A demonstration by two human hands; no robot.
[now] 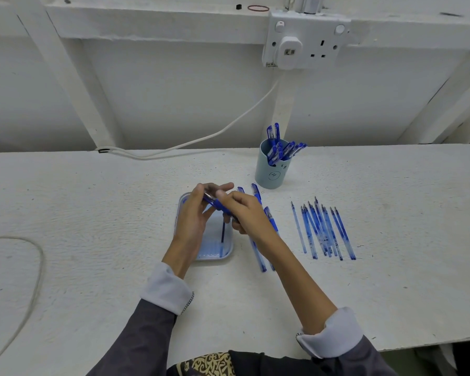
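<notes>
Both hands have a closed grip on one blue pen (219,207). On my feed the left hand (194,215) pinches its far end with curled fingers, and the right hand (242,213) curls round its near end. The pen slants in the air just above the far half of a small blue tray (213,253), which sits on the white tabletop (92,213). A thin dark-blue rod (223,232) shows under the hands over the tray; I cannot tell whether it lies in the tray or hangs from the pen. Just right of the tray lie a few loose pens (259,253). Further right of the tray is a row of refills (323,232), tips pointing away. Beyond the tray's far right corner stands a pale cup (272,176) with capped pens (281,150) in it. High behind the tray, a wall socket (307,42) trails a white cable (228,126) down to the tabletop.
</notes>
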